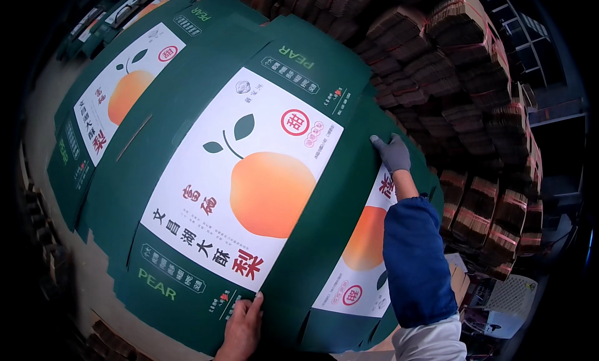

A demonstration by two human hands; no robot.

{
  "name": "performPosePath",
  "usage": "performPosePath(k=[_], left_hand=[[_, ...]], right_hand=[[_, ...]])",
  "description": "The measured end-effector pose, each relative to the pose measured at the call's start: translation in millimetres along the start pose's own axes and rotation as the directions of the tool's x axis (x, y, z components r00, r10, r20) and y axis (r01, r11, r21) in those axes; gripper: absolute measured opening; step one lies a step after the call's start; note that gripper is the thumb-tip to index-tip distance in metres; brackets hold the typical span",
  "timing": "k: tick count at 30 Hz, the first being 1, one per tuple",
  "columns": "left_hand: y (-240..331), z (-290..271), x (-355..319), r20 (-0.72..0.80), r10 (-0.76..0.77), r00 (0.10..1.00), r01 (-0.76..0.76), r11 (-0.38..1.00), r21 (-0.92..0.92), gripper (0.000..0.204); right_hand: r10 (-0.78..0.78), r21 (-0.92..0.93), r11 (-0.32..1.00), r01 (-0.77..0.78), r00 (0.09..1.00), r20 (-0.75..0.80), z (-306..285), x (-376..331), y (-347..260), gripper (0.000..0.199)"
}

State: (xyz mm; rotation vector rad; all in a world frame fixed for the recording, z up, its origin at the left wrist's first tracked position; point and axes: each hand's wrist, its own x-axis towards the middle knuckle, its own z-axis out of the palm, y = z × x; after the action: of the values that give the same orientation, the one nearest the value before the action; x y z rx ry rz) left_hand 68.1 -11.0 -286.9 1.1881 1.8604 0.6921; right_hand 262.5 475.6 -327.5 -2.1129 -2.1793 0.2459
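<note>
A large flat dark-green cardboard box blank (pixel 299 230) spreads out in front of me, printed with white panels and orange pears. My left hand (pixel 242 330), bare, rests on its near part, just below the corner of the middle white panel; the thumb stands apart from the partly curled fingers. Farther up on the right, my right hand (pixel 393 154) wears a grey glove and presses on the green surface above the right-hand printed panel. Its thumb is spread away from the fingers. Neither hand visibly grips anything. A blue oversleeve (pixel 418 261) covers my right forearm.
Tall stacks of folded brown cardboard (pixel 462 55), tied with pink straps, crowd the far and right sides. A whitish perforated crate (pixel 515 298) stands at the lower right. More printed green pieces (pixel 106 27) lie at the far left. Pale floor (pixel 140 320) shows at the lower left.
</note>
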Motion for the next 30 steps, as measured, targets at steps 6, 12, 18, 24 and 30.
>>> performPosePath(k=[6, 12, 18, 24, 30], left_hand=[[-7, 4, 0, 0.029, -0.024, 0.999, 0.023, 0.999, 0.032, 0.044], [-5, 7, 4, 0.002, -0.031, 1.0, 0.031, 0.996, 0.088, 0.045], [3, -1, 3, 0.133, -0.165, 0.977, 0.15, 0.982, 0.117, 0.044], [-14, 8, -1, 0.209, -0.284, 0.936, 0.262, 0.957, 0.127, 0.046], [-25, 13, 2, 0.046, -0.106, 0.993, 0.103, 0.993, 0.056, 0.045]], right_hand=[[0.104, -0.025, 0.994, -0.106, 0.992, -0.065, -4, -24, -29, 0.069], [-0.579, -0.173, 0.814, 0.555, 0.803, -0.144, 21, -70, -86, 0.067], [-0.77, -0.088, 0.604, 0.792, 0.608, 0.192, 22, -75, -113, 0.073], [-0.795, -0.069, 0.565, 0.822, 0.565, 0.222, 36, -44, -121, 0.073], [-0.74, -0.148, 0.659, 0.737, 0.671, 0.047, 53, -3, -117, 0.065]])
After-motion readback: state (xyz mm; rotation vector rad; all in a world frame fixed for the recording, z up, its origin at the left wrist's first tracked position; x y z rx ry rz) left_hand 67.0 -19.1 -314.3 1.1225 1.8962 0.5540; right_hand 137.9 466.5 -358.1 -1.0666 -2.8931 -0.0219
